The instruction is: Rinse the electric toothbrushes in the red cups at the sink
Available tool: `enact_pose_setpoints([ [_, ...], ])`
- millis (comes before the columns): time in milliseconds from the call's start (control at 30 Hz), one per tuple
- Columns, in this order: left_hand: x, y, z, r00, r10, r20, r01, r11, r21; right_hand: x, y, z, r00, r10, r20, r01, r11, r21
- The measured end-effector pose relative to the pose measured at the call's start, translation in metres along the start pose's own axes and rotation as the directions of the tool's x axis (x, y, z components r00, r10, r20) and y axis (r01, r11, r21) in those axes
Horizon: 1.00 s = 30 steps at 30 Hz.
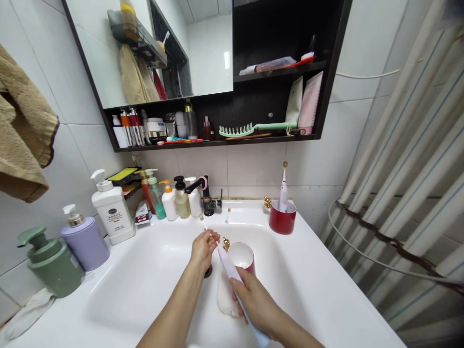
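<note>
My right hand [253, 295] is wrapped around an electric toothbrush handle [229, 265], pale pink fading to light blue, its tip pointing up and away. Close to that tip, my left hand [203, 247] pinches a small white toothbrush head [205, 224] with a yellowish end; the fingers partly cover it. A red cup [250, 258] with a white inside and a gold handle sits in the sink behind my right hand. Beneath it, partly covered, is a white tray-like piece [225, 295]. Another toothbrush head [228, 215] lies on the sink's back rim.
A red cup [282, 222] holding an electric toothbrush [283, 191] stands at the right rear corner. The black faucet [206, 195] rises at the back. Several pump bottles, including a purple one [86, 244], line the left. A dark shelf cabinet [268, 106] hangs above the white sink [137, 280].
</note>
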<state>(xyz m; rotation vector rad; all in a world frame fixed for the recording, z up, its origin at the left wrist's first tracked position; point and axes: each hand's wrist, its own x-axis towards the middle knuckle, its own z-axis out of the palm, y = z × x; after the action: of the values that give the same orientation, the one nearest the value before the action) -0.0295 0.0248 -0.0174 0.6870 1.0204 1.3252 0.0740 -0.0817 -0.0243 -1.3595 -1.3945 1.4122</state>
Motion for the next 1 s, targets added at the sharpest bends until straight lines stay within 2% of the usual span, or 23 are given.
enact_pose_setpoints([
  [33, 0.003, 0.001, 0.002, 1.0, 0.019, 0.019, -0.021, 0.989, 0.15, -0.001, -0.002, -0.002, 0.999, -0.023, -0.035, 0.024, 0.999, 0.021],
  [100, 0.011, 0.001, 0.014, 0.998, 0.045, 0.053, -0.064, 0.897, 0.437, -0.001, -0.006, -0.007, 0.995, -0.058, -0.076, 0.063, 0.996, 0.069],
  [167, 0.024, -0.001, 0.033, 0.996, 0.04, 0.077, -0.079, 0.788, 0.611, -0.001, -0.01, -0.011, 0.991, -0.09, -0.098, 0.099, 0.991, 0.089],
  [233, 0.041, -0.005, 0.053, 0.997, 0.029, 0.075, -0.074, 0.711, 0.699, 0.001, -0.012, -0.014, 0.988, -0.107, -0.108, 0.116, 0.99, 0.083],
  [333, 0.069, -0.013, 0.078, 0.998, 0.053, 0.044, -0.066, 0.55, 0.833, 0.004, -0.01, -0.017, 0.987, -0.09, -0.131, 0.099, 0.993, 0.062],
  [467, 0.094, -0.022, 0.093, 0.99, 0.139, 0.019, -0.066, 0.336, 0.94, 0.012, -0.002, -0.02, 0.983, -0.098, -0.153, 0.104, 0.994, 0.032],
  [567, 0.101, -0.025, 0.096, 0.983, 0.181, 0.04, -0.082, 0.232, 0.969, 0.016, 0.002, -0.022, 0.978, -0.149, -0.145, 0.156, 0.987, 0.04],
  [700, 0.101, -0.021, 0.09, 0.964, 0.241, 0.108, -0.149, 0.159, 0.976, 0.016, 0.001, -0.025, 0.977, -0.14, -0.162, 0.152, 0.986, 0.062],
  [833, 0.098, -0.016, 0.073, 0.943, 0.303, 0.135, -0.183, 0.137, 0.974, 0.013, -0.005, -0.027, 0.973, -0.065, -0.222, 0.09, 0.99, 0.105],
  [1000, 0.095, -0.016, 0.053, 0.952, 0.291, 0.093, -0.149, 0.176, 0.973, 0.008, -0.014, -0.027, 0.975, -0.061, -0.215, 0.089, 0.988, 0.123],
])
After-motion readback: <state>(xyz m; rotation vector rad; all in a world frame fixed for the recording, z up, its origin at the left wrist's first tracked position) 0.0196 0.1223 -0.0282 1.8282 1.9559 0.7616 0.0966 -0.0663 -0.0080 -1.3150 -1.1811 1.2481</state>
